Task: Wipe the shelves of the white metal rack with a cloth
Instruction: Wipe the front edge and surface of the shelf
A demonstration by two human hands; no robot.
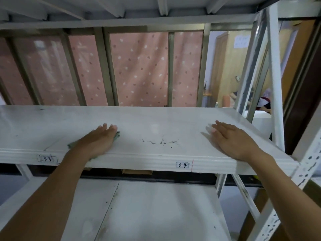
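Right now both hands are on the middle shelf (156, 119) of the white rack. Left hand (101, 140) lies flat, fingers straight and together, palm down on a green cloth (117, 135). It grips nothing and just presses the cloth onto the shelf. The cloth is mostly hidden under the palm. One edge pokes out by the fingertips, another by the wrist, and a bit hangs over the front lip. It sits left of centre, near the front edge.

Right hand (232, 140) is also flat on the shelf, fingers extended and slightly spread, with nothing in it. It rests near the right end, well apart from the cloth, heel of the palm at the front lip.

Between the hands is a patch of dark scuff marks (159, 141), not touched by either hand. A few small dark specks show further left and back.

The front lip carries a handwritten label "3-4" (182, 164) with a red dashed line (192, 165) just beside it. A smudged label (46, 158) sits left of the left forearm; I cannot read it for sure.

The lower shelf (156, 206) below shows a seam and some dark streaks. A perforated upright (307, 167) stands at the right front corner. Behind the rack is a pink spotted curtain (139, 66) behind a window frame.
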